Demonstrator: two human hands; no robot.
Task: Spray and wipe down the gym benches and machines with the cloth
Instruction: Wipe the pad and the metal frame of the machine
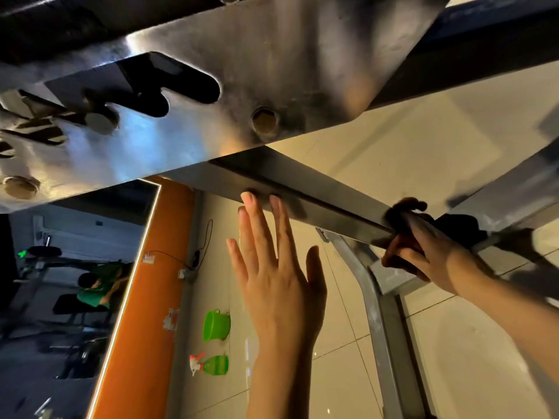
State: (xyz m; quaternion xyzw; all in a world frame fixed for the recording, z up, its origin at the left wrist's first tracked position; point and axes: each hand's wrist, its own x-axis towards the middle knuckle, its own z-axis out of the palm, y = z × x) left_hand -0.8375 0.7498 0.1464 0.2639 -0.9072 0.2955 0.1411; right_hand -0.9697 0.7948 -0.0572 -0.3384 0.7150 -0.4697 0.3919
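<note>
A grey metal frame bar [302,192] of a gym machine slants across the view under a large steel plate [242,71] with slots and holes. My left hand [272,267] is flat with straight fingers, its fingertips touching the bar's side. My right hand [414,252] grips a dark cloth [402,213] wrapped around the bar further right. A green spray bottle [211,364] with a pink and white trigger lies on the tiled floor by the wall.
A green plastic bucket [216,325] sits on the floor above the bottle. An orange panel [151,297] frames a wall mirror [60,282] reflecting a person in green and benches. A grey frame leg [378,313] runs down on the right.
</note>
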